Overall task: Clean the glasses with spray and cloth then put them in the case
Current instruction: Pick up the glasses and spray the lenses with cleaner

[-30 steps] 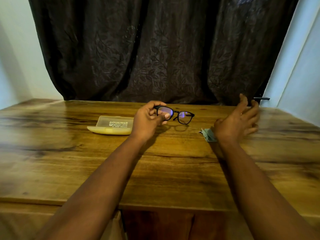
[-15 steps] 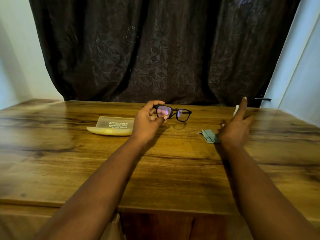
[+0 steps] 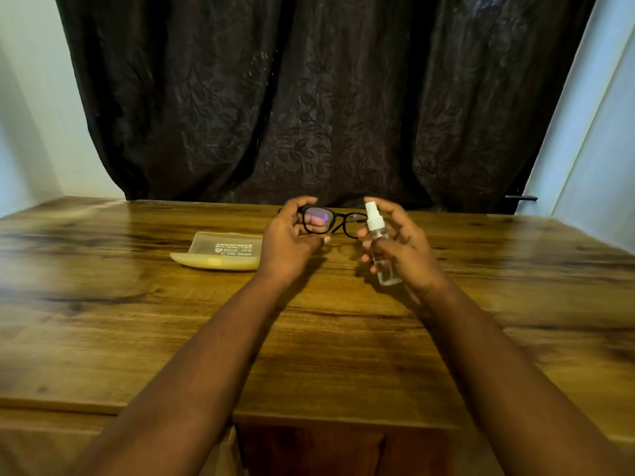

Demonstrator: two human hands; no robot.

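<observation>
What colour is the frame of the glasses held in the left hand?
Black, seen in the head view: the glasses have a dark, solid black frame.

Both forearms reach forward side by side. The left hand [image 3: 288, 242] curls, thumb below and fingers above what it pinches. The right hand [image 3: 403, 249] wraps what it grips, index finger bent over the top, fingertips facing the left hand.

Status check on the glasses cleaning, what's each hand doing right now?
Left hand grips glasses above table. Right hand holds spray bottle, nozzle beside the lens. Case lies on table. Nothing in the way.
</observation>
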